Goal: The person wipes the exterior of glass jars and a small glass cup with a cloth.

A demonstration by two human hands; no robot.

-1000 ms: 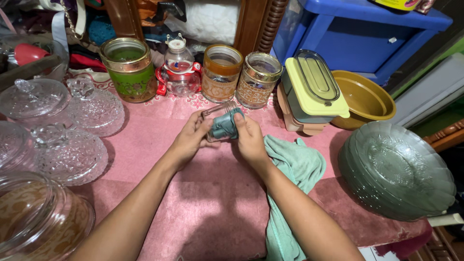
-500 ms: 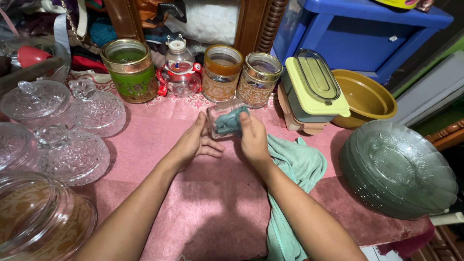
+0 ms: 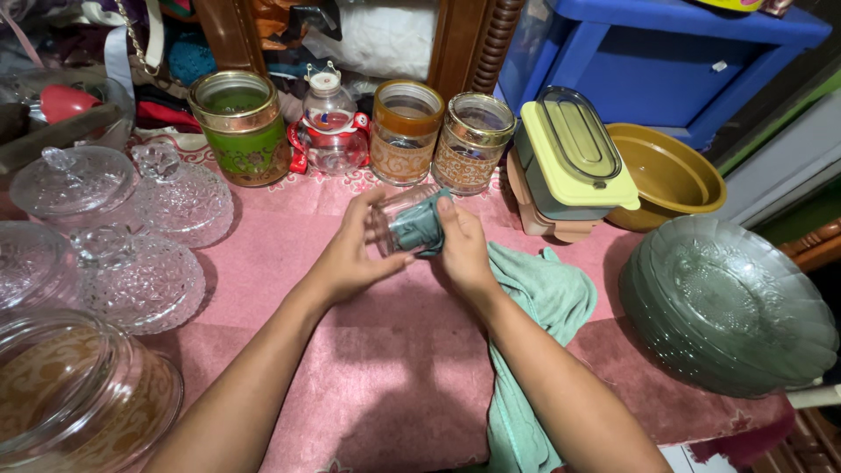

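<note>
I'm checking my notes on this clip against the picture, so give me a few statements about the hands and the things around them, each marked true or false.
1. The left hand holds a clear glass. True.
2. The right hand pushes a green cloth into the glass. True.
3. The glass stands upright on the pink tablecloth. False: it is held above the cloth, tipped on its side.
4. The yellow-lidded box lies left of the hands. False: it lies to the right, beside a brown bowl.
5. Glass lids lie to the left. True.
</note>
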